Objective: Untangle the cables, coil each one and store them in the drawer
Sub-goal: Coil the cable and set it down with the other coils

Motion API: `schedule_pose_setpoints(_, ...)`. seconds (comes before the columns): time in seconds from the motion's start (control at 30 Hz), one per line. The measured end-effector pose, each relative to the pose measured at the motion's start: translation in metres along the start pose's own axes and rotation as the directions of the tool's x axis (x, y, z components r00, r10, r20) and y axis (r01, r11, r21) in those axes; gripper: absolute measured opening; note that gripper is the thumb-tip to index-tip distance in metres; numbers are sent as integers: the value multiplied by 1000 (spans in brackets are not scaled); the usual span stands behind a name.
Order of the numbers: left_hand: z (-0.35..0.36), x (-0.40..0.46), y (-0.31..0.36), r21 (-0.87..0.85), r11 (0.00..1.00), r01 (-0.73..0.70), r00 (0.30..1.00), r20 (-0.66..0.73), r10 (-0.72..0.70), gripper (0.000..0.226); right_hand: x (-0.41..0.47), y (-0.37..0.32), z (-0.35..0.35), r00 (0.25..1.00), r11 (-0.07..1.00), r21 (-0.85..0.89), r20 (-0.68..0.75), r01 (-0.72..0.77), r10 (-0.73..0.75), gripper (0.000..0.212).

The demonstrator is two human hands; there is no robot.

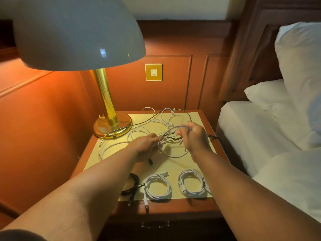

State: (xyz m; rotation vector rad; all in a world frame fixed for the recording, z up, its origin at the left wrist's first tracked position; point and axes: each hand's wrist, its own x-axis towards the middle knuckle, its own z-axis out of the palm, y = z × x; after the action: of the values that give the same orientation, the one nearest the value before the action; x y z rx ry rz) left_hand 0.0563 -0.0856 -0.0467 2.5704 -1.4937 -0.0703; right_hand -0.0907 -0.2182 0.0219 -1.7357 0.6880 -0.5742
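I see my left hand pinching strands of the tangle at table centre; my right hand, at its 3 o'clock, grips a raised loop. Toward 6 o'clock lie a black coil and white coils. Lamp sits at 10 o'clock. The drawer stays closed below.

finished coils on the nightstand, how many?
4: black coil front left, white coil front centre, white coil right of it, and a fourth mostly hidden behind the right forearm.
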Motion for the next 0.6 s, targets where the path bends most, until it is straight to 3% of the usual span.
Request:
schedule_pose_setpoints(0.13,-1,0,0,-1,1000,3,1000,29,-3,41,3,-15,-1,989,921,378,-71,-94,131,20)
schedule_pose_setpoints(0.23,-3,-1,-1,-25,1000,-1,998,60,2,43,5,-28,-9,971,846,517,-102,-134,216,28)
schedule_pose_setpoints(0.3,-4,-2,-1,-45,999,3,997,73,0,42,4,-30,-10,974,847,503,-45,-171,224,17)
schedule_pose_setpoints(0.33,-5,-2,-1,-67,998,18,997,75,-13,41,5,-28,-10,980,897,400,13,-189,200,9)
schedule_pose_setpoints(0.4,-7,-1,0,-144,986,78,995,77,-67,37,5,-22,-8,972,988,-5,177,-155,154,15)
schedule_pose_setpoints(0.47,-9,2,2,-173,979,112,991,90,-97,40,3,-18,-4,936,917,-399,315,-19,157,16)
schedule_pose_setpoints(0.53,-10,3,5,-153,980,128,988,103,-113,45,-3,-17,2,881,840,-539,424,60,209,19)
schedule_pose_setpoints(0.6,-11,5,6,-173,973,155,985,101,-139,50,-7,-15,6,803,822,-565,522,71,289,34)
